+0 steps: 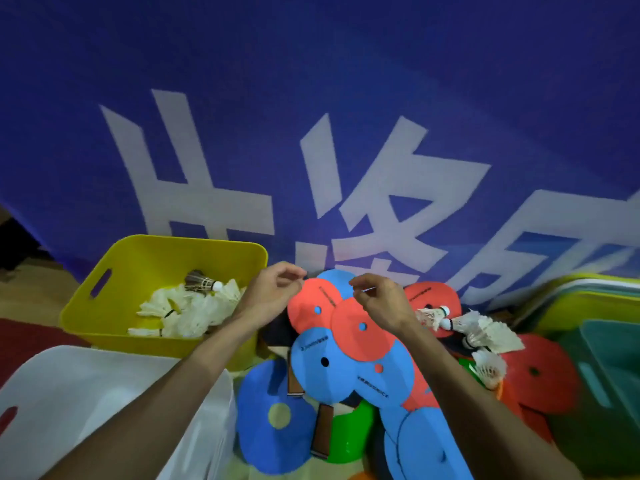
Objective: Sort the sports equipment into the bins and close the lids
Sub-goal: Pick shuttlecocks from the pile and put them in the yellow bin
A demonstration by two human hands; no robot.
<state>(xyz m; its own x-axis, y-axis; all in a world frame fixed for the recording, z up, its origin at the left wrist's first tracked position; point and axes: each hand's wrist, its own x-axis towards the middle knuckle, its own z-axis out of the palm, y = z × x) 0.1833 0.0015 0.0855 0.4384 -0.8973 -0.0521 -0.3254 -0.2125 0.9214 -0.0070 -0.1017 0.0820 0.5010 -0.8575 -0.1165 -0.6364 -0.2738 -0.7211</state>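
Note:
My left hand [273, 292] and my right hand [381, 301] hover close together above a pile of flat red and blue discs [349, 344]. My right hand pinches a thin white sliver [367, 289] between thumb and finger. The left hand's fingertips are curled together; whether it holds anything cannot be made out. To the left stands a yellow bin [166, 241], open and holding several white shuttlecocks [187, 310]. More shuttlecocks [481, 332] lie loose on the discs to the right. A white bin [69, 379] sits open at lower left.
A teal bin [613, 344] and stacked yellow-green lids [588, 292] are at the right. Brown paddle handles [320, 431] and a green cone [349, 434] poke out under the discs. A blue banner [311, 98] with large white characters closes off the back.

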